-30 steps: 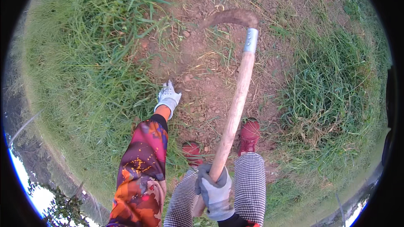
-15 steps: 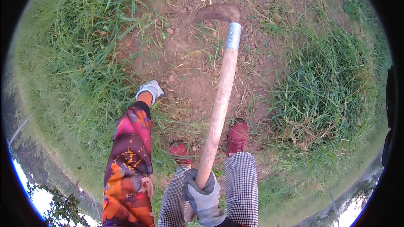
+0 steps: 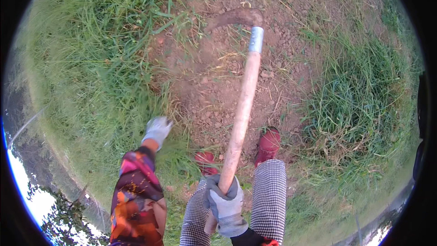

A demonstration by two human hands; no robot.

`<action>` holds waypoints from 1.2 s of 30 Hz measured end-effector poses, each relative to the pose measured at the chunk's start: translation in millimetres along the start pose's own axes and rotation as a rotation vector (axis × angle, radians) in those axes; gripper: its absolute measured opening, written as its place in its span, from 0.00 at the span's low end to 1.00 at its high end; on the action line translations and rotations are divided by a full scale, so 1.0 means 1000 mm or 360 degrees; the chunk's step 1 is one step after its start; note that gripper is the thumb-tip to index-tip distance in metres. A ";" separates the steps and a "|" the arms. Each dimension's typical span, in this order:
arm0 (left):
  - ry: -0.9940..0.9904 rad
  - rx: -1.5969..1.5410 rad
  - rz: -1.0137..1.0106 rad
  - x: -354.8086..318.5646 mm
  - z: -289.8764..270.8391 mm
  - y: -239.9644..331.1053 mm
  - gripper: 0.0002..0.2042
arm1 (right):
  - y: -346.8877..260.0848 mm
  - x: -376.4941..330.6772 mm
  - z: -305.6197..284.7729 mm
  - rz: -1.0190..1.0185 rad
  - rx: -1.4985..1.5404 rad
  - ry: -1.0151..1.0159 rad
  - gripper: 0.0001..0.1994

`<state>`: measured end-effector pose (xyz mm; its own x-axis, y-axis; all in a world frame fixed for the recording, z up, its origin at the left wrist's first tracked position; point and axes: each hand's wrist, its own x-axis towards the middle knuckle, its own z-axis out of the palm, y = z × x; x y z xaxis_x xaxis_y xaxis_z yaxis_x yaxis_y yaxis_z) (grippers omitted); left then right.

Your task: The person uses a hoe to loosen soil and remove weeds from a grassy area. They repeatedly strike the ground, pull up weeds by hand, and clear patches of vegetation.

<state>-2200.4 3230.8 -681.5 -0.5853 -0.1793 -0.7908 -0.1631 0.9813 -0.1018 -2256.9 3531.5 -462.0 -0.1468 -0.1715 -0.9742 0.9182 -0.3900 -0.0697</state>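
A sickle (image 3: 242,105) with a long wooden handle, a metal collar and a rusty curved blade reaches forward over bare soil. My right hand (image 3: 226,205), in a grey and white glove, wraps round the lower part of its handle; the butt sticks out below the fist. The blade curves to the left, away from my left hand. My left hand (image 3: 158,129), gloved in pale grey, hangs low over the edge of the green grass (image 3: 114,64) on the left. Motion smears its fingers, so their grip is unclear.
My red shoes (image 3: 268,145) stand on the reddish soil (image 3: 209,86) under the handle, with checked trouser legs (image 3: 268,196) above. A heap of grass (image 3: 350,105) lies to the right. Small clods and straw are strewn ahead.
My left hand has drawn back toward me along the grass. The sickle stays in my right hand, and it and the ground sit slightly further right in view.
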 end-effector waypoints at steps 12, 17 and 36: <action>-0.0054 0.0407 0.0243 0.034 -0.080 0.049 0.14 | 0.000 0.009 0.002 -0.0105 -0.0041 -0.0006 0.10; 0.0430 0.0804 0.0288 0.101 -0.107 0.078 0.34 | 0.003 0.014 -0.002 -0.0040 -0.0069 0.0165 0.12; -0.0456 0.0090 -0.0539 0.160 -0.074 0.021 0.28 | 0.017 0.026 -0.014 0.0034 -0.0086 0.0330 0.12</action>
<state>-2356.1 3218.0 -765.7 -0.2616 -0.4725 -0.8416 -0.2592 0.8743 -0.4103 -2240.0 3533.1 -491.9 -0.0536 0.0131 -0.9985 0.9394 -0.3383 -0.0549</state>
